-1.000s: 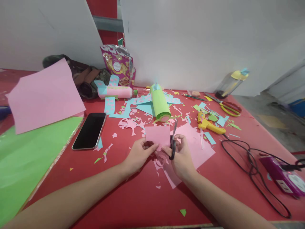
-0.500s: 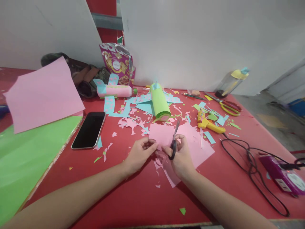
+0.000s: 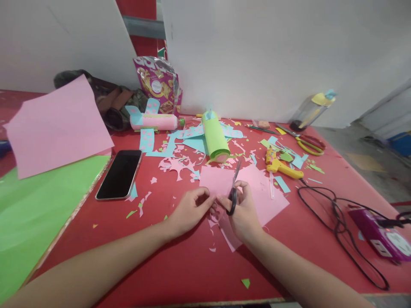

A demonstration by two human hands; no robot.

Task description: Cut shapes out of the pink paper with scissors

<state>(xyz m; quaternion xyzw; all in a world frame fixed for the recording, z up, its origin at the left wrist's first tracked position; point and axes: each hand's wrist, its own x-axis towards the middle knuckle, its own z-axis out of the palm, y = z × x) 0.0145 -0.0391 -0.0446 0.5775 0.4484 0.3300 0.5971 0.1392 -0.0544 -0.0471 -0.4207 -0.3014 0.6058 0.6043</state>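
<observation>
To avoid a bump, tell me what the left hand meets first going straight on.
Likely the right hand, holding scissors just ahead of the left hand; exact depth is unclear.

Centre: scissors in your right hand; paper piece at your left hand's fingertips. Smartphone to your left, glue gun to your right. Far centre: paper-wrapped cylinder; left of it, paper-wrapped bottle before snack bag. Near right: extension socket.
</observation>
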